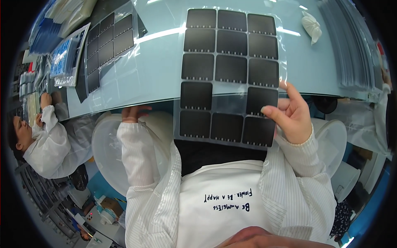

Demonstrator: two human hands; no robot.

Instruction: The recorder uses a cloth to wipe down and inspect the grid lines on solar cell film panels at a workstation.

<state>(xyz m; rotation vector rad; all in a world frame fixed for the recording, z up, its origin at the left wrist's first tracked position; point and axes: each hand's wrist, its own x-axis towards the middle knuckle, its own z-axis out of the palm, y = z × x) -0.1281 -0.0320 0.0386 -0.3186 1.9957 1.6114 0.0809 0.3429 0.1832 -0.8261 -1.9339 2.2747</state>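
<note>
The right hand (291, 115) pinches the right edge of a clear, glossy film sheet (229, 74), thumb on top and fingers curled behind. The sheet carries dark, matte, rounded squares in a three-wide grid, each with a row of pale ticks along its lower edge; it hangs over the near edge of the pale blue table (161, 66). The left hand (133, 112) sits just under the table edge left of the sheet, fingers loosely curled; what it holds cannot be told. A second sheet (109, 43) lies beyond the left hand. A white knotted bag (311, 25) lies beyond the right hand.
</note>
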